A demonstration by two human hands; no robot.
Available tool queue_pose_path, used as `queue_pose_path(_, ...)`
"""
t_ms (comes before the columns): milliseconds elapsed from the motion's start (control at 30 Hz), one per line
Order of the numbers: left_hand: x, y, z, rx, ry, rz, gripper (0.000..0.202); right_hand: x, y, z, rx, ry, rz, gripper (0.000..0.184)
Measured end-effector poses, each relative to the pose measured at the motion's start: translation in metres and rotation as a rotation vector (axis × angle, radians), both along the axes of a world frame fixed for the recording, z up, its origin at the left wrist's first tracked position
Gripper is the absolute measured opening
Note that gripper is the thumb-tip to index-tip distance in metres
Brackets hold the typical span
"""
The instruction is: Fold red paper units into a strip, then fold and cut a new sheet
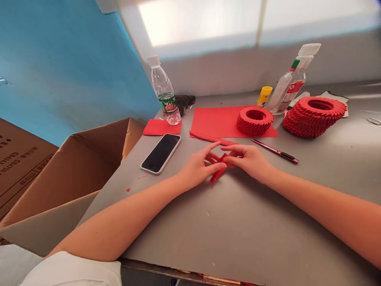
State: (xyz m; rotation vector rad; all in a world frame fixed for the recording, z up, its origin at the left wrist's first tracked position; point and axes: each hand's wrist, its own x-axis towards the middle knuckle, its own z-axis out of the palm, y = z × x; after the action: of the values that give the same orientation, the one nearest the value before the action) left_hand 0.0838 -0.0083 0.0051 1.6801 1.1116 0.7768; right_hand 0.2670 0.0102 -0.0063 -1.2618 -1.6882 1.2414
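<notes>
My left hand (198, 167) and my right hand (248, 159) meet at the middle of the grey table (238, 222), both pinching a small folded red paper piece (219, 169) that lies on the surface. Just behind the fingers lies a row of folded red paper pieces (212, 138). A red paper sheet (218, 119) carries a ring built of red folded pieces (255, 120). A larger stack of such red rings (314, 115) sits to the right.
A phone (161, 153) lies face up at left, near a small red sheet (161, 127) and a water bottle (164, 93). A red pen (275, 151), yellow glue stick (264, 95) and clear glue bottle (293, 81) stand behind. Open cardboard boxes (74, 174) sit left.
</notes>
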Motion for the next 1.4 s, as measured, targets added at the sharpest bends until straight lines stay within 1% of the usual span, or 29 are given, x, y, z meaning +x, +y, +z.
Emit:
queue_pose_path(67, 0.003, -0.004, -0.001, 0.072, 0.058, -0.008, 0.069, -0.003, -0.002, -0.002, 0.03, -0.026, -0.011, 0.035)
queue_pose_path(133, 0.003, -0.005, -0.003, 0.131, 0.121, -0.013, 0.067, -0.004, -0.003, -0.003, 0.049, -0.028, -0.015, 0.031)
queue_pose_path(267, -0.005, -0.001, -0.002, 0.271, 0.307, -0.013, 0.062, 0.001, 0.002, -0.002, 0.08, -0.014, -0.045, 0.037)
queue_pose_path(300, -0.008, 0.001, 0.0, 0.32, 0.374, -0.01, 0.062, 0.004, 0.004, -0.001, 0.083, -0.003, -0.053, 0.038)
queue_pose_path(367, -0.015, 0.004, 0.003, 0.46, 0.563, -0.004, 0.055, 0.008, 0.008, -0.001, 0.077, 0.02, -0.064, 0.031)
queue_pose_path(433, -0.02, 0.006, 0.008, 0.594, 0.803, -0.004, 0.04, 0.011, 0.012, -0.002, 0.061, 0.043, -0.081, 0.023)
queue_pose_path(467, -0.023, 0.005, 0.009, 0.625, 0.914, -0.019, 0.031, 0.012, 0.013, -0.003, 0.057, 0.049, -0.09, 0.019)
queue_pose_path(533, -0.026, 0.003, 0.013, 0.603, 1.058, -0.074, 0.017, 0.012, 0.015, -0.005, 0.065, 0.054, -0.095, 0.014)
queue_pose_path(567, -0.027, 0.002, 0.015, 0.568, 1.091, -0.11, 0.016, 0.012, 0.015, -0.005, 0.076, 0.06, -0.086, 0.012)
queue_pose_path(600, -0.027, 0.001, 0.018, 0.543, 1.101, -0.133, 0.02, 0.012, 0.016, -0.006, 0.089, 0.065, -0.07, 0.011)
queue_pose_path(633, -0.026, 0.001, 0.021, 0.534, 1.09, -0.139, 0.025, 0.012, 0.015, -0.006, 0.104, 0.066, -0.05, 0.009)
queue_pose_path(700, -0.023, 0.005, 0.027, 0.55, 0.996, -0.078, 0.033, 0.011, 0.014, -0.007, 0.14, 0.055, -0.006, 0.006)
queue_pose_path(767, -0.016, 0.015, 0.032, 0.535, 0.794, 0.001, 0.036, 0.01, 0.012, -0.006, 0.183, 0.026, 0.027, 0.009)
queue_pose_path(800, -0.012, 0.021, 0.032, 0.479, 0.665, 0.0, 0.036, 0.009, 0.011, -0.006, 0.203, 0.013, 0.036, 0.011)
queue_pose_path(900, 0.002, 0.04, 0.025, 0.185, 0.381, -0.192, 0.031, 0.008, 0.008, -0.003, 0.227, 0.003, 0.022, 0.013)
queue_pose_path(933, 0.006, 0.044, 0.02, 0.125, 0.315, -0.196, 0.03, 0.008, 0.007, -0.002, 0.211, 0.024, 0.001, 0.013)
queue_pose_path(1000, 0.011, 0.049, 0.011, 0.078, 0.212, -0.123, 0.027, 0.007, 0.006, 0.001, 0.142, 0.107, -0.046, 0.017)
queue_pose_path(1067, 0.012, 0.05, 0.004, 0.07, 0.162, -0.04, 0.026, 0.006, 0.006, 0.002, 0.062, 0.166, -0.058, 0.027)
queue_pose_path(1100, 0.011, 0.049, 0.002, 0.062, 0.156, -0.02, 0.026, 0.005, 0.007, 0.002, 0.037, 0.162, -0.051, 0.03)
queue_pose_path(1133, 0.01, 0.048, 0.0, 0.053, 0.157, -0.01, 0.028, 0.004, 0.007, 0.001, 0.027, 0.14, -0.046, 0.03)
queue_pose_path(1233, 0.007, 0.045, -0.001, 0.033, 0.149, -0.031, 0.03, 0.003, 0.009, -0.001, 0.009, 0.092, -0.061, 0.02)
queue_pose_path(1400, 0.006, 0.044, -0.001, 0.037, 0.107, -0.076, 0.023, 0.005, 0.012, -0.003, -0.128, 0.205, -0.101, 0.019)
